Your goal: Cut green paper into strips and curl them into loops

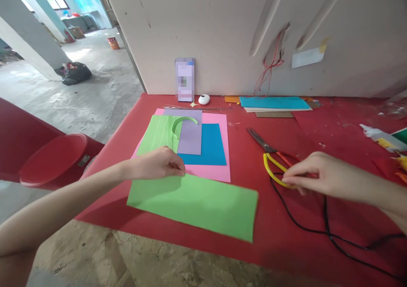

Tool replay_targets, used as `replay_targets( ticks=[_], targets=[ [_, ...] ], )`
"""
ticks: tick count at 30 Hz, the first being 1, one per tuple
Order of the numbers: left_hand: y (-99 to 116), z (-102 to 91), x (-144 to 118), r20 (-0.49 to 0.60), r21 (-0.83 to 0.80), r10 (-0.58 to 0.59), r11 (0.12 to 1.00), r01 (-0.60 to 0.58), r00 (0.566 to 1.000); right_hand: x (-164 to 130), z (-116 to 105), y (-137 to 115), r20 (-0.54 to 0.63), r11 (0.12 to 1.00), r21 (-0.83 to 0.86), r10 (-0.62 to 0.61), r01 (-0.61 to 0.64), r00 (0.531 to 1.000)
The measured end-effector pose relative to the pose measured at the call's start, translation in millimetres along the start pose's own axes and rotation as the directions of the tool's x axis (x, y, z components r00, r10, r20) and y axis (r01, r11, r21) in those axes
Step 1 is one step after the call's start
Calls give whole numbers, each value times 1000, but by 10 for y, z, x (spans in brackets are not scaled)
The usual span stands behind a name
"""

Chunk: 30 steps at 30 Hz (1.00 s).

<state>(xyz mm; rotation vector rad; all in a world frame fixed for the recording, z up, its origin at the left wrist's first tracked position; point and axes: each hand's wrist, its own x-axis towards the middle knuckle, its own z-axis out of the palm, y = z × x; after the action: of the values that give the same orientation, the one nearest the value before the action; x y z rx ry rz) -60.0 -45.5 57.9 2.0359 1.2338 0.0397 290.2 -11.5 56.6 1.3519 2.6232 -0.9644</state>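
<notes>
A rectangular sheet of green paper (197, 206) hangs at a slant near the table's front edge, its top edge pinched by my left hand (157, 162). My right hand (327, 174) is closed at the handles of a pair of scissors (269, 149), one yellow and one red, with thumb and fingers at the yellow loop. The blades point away to the upper left. Behind the green sheet lie pink paper (214, 173), blue paper (213, 145), purple paper (192, 145) and creased green paper (155, 134). A curled green strip (176, 126) rests on top.
A phone (184, 81) leans on the back panel beside a white oval case (204, 99). Thin wires (190, 108) lie before them. Blue paper strips (275, 103) and a glue bottle (381, 137) are right. A black cable (295, 223) crosses the table; a red stool (54, 157) stands left.
</notes>
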Motion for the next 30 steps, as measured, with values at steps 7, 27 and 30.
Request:
replay_targets(
  ticks=[7,27,30],
  targets=[
    [56,191,105,-39,-9,50,999,-50,998,163,171,-356,-56,998,-66,-24,20,998],
    [44,218,188,92,-120,360,930,-349,928,300,127,-465,182,981,5,-192,195,964],
    [-187,96,1,175,-16,263,964,-265,949,126,30,-102,191,992,46,-125,118,974]
  ],
)
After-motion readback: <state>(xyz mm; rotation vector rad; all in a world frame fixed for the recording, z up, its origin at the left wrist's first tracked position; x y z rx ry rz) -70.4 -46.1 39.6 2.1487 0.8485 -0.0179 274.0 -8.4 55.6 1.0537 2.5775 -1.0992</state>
